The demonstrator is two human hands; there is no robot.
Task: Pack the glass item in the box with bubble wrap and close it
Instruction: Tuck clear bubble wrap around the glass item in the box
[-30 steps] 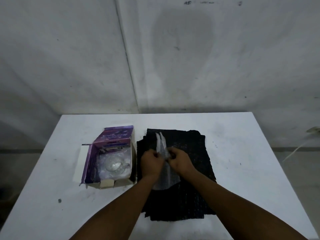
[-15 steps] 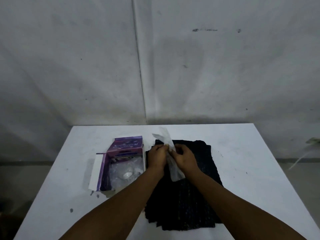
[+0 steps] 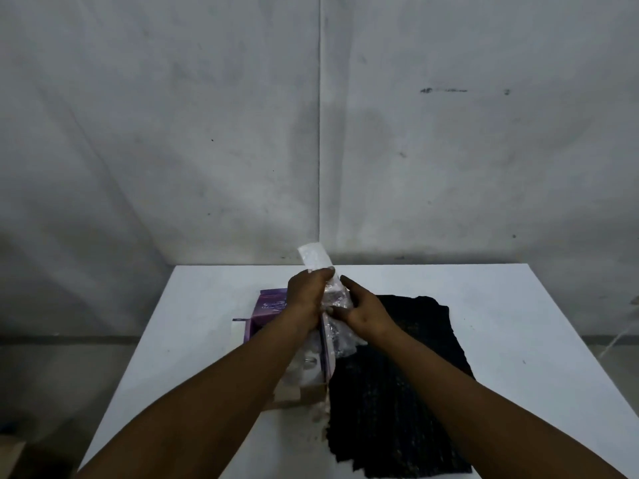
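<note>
Two bare hands meet above a white table (image 3: 484, 305), both holding one folded strip of clear bubble wrap (image 3: 337, 305). Left hand (image 3: 306, 292): fingers curled round the upper part of the strip, whose white far end projects past the fingertips toward the wall. Right hand (image 3: 363, 311): fingers and thumb pinching the strip lower down, where it bunches and hangs. Long axis of the strip: from near to far, tilted slightly leftward at its far end, raised clear of the table. Purple cardboard box (image 3: 268, 307): open, lying just left of the strip and largely hidden under the left forearm; pale lettering shows on its purple far flap but is too blurred to read. Glass item (image 3: 309, 361): a clear rounded object resting inside the box on more clear wrap, only partly visible beside the forearm; its orientation cannot be told. Black textured mat (image 3: 408, 375): lying flat on the table just right of the box, beneath the right forearm.
</note>
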